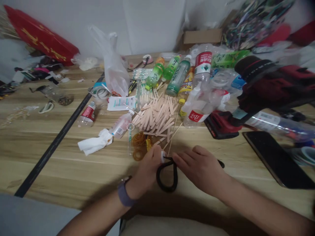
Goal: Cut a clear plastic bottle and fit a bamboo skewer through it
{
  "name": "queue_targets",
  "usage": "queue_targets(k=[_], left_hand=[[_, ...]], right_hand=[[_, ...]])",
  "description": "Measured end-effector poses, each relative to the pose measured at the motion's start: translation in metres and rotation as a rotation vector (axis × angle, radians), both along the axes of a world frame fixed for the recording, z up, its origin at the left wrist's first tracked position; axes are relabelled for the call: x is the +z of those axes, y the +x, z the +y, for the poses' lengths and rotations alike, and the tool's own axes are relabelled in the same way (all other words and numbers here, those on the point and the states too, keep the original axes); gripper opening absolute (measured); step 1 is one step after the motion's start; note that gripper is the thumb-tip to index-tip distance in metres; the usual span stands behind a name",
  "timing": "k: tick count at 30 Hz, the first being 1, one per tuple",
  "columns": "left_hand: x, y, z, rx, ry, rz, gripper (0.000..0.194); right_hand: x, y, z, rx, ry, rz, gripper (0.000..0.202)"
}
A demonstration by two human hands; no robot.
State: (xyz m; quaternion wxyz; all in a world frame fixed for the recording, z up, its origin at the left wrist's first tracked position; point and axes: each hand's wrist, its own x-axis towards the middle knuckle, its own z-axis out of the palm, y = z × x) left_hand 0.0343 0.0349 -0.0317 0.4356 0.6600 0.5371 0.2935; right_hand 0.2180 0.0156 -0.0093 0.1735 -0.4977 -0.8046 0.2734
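My left hand (150, 167), with a purple watch band at its wrist, is closed round a small white piece (162, 156) that looks like a bottle cap; most of it is hidden by the fingers. My right hand (203, 167) grips black-handled scissors (166, 189). One handle loop hangs below the fingers, and a dark pointed part reaches to the white piece. Just beyond my hands lie brown rubber bands (139, 139) and a heap of wooden craft sticks (157, 113). A small clear bottle (121, 124) with a white cap lies on its side left of the sticks.
Several plastic bottles (178, 77) crowd the back of the table. A red-and-black power drill (265, 88) and a dark phone (278, 160) are at right. Crumpled tissue (94, 142), a red-labelled bottle (88, 114) and a white plastic bag (114, 68) are at left. A black strip (61, 134) crosses the tabletop.
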Motion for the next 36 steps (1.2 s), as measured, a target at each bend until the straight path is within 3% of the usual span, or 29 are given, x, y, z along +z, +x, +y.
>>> queue_targets(k=[3,4,5,8,9,10,14,16,18,20,22,24,25,30,33,36], left_hand=[[0.008,0.014,-0.001,-0.026,-0.011,0.024,0.031],[0.012,0.017,-0.005,-0.004,0.039,0.037,0.030],[0.015,0.020,-0.008,0.014,0.117,0.052,0.028],[0.021,0.027,-0.019,-0.089,0.390,0.031,0.022],[0.021,0.030,-0.020,-0.138,0.437,0.011,0.021],[0.021,0.034,-0.020,-0.149,0.438,-0.001,0.022],[0.016,0.052,-0.011,-0.084,0.190,0.028,0.028],[0.014,0.059,-0.006,-0.173,0.094,0.043,0.028],[0.014,0.060,-0.005,-0.188,0.081,0.068,0.029],[0.014,0.057,-0.007,-0.103,0.178,0.091,0.029],[0.014,0.051,-0.008,-0.089,0.350,0.080,0.027],[0.016,0.043,-0.008,-0.194,0.480,0.046,0.023],[0.017,0.040,-0.007,-0.246,0.511,0.030,0.022],[0.033,0.027,-0.008,-0.358,0.300,0.051,0.020],[0.041,0.020,-0.012,-0.445,0.146,0.070,0.019],[0.044,0.013,-0.015,-0.443,0.048,0.052,0.020]], right_hand=[[-0.002,0.014,-0.002,0.017,0.071,-0.008,0.026],[-0.002,0.019,-0.004,0.021,0.008,0.048,0.028],[-0.002,0.023,-0.007,0.021,-0.136,0.153,0.032],[0.001,0.036,-0.016,0.083,-0.824,0.558,0.043],[0.003,0.040,-0.019,0.094,-0.935,0.622,0.045],[0.005,0.043,-0.021,0.087,-0.878,0.587,0.044],[0.008,0.056,-0.024,-0.069,-0.076,0.074,0.024],[0.006,0.060,-0.023,-0.097,0.016,0.004,0.022],[0.003,0.060,-0.021,-0.106,-0.032,0.052,0.022],[0.000,0.058,-0.020,-0.087,-0.210,0.196,0.027],[-0.003,0.054,-0.019,-0.055,-0.601,0.493,0.039],[-0.004,0.051,-0.018,-0.053,-0.996,0.817,0.049],[-0.004,0.050,-0.018,-0.072,-1.086,0.910,0.053],[0.001,0.053,-0.018,-0.126,-0.885,0.792,0.055],[0.004,0.054,-0.023,-0.077,-0.919,0.760,0.050],[0.006,0.052,-0.027,-0.080,-0.914,0.722,0.047]])
